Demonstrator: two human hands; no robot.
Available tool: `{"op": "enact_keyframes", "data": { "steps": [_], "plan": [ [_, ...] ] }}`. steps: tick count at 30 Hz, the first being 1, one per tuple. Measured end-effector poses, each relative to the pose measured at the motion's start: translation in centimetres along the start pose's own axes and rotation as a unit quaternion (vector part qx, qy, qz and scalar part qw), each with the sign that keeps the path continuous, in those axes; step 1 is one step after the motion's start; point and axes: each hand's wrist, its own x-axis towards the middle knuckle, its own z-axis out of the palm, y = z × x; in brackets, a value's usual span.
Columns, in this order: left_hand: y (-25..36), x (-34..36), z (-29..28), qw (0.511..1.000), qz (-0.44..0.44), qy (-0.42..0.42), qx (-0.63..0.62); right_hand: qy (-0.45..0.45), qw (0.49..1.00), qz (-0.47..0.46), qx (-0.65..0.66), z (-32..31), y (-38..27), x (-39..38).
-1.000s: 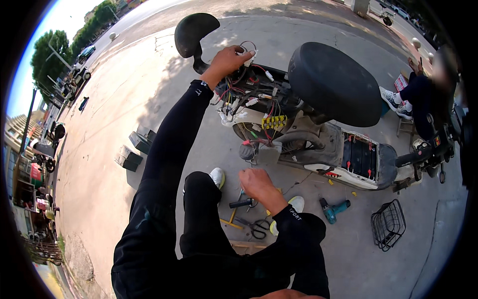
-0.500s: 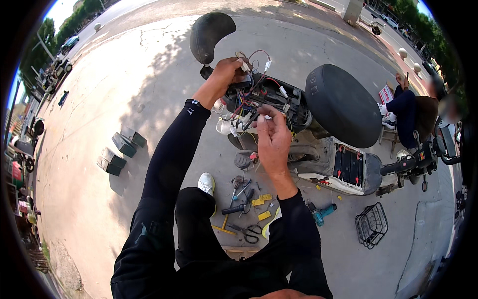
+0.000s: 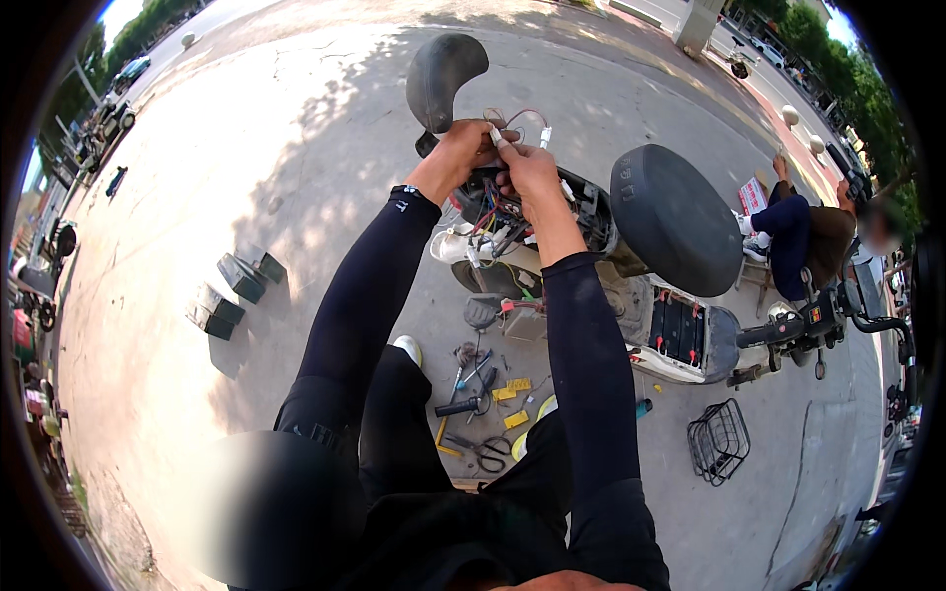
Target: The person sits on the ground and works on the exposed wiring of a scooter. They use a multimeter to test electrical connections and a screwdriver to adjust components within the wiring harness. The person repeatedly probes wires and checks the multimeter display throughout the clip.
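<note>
Over the opened rear of an electric scooter, my two hands meet at a small white wire connector (image 3: 496,136). My left hand (image 3: 461,158) grips it from the left, fingers closed. From the right, my right hand (image 3: 530,173) pinches the same connector; its fingertips are partly hidden. Thin wires curve up behind the fingers to a second white connector (image 3: 546,137). Below my hands, a tangle of coloured wires (image 3: 485,215) spills from the black rear housing (image 3: 591,212). The black seat (image 3: 675,222) is tipped up to the right, and a padded backrest (image 3: 445,81) stands beyond my left hand.
Black batteries (image 3: 680,323) sit in the scooter's floor. Pliers (image 3: 488,453), yellow blocks (image 3: 516,420) and other tools lie by my feet. A wire basket (image 3: 718,441) is at right, grey battery-like blocks (image 3: 242,278) at left. Another person (image 3: 803,236) sits at right.
My right hand has moved up from the wire tangle to join my left hand at the white connector. The view has shifted slightly.
</note>
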Motion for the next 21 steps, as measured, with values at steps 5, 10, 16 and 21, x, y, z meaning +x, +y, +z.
{"op": "enact_keyframes", "data": {
  "steps": [5,10,16,21],
  "plan": [
    [-0.2,2.0,-0.2,0.999,-0.026,0.028,0.025,0.072,0.997,-0.022,0.033,1.6,0.8,0.4],
    [-1.2,4.8,-0.1,0.997,-0.045,0.057,0.038,0.206,0.960,-0.056,-0.183,2.5,1.8,1.6],
    [-1.3,4.8,0.0,0.988,-0.005,0.154,0.013,0.188,0.963,-0.115,-0.154,2.9,2.1,-1.2],
    [-0.7,4.3,1.3,0.988,0.007,0.131,0.082,0.226,0.961,-0.121,0.099,2.1,2.3,-1.6]
  ]
}}
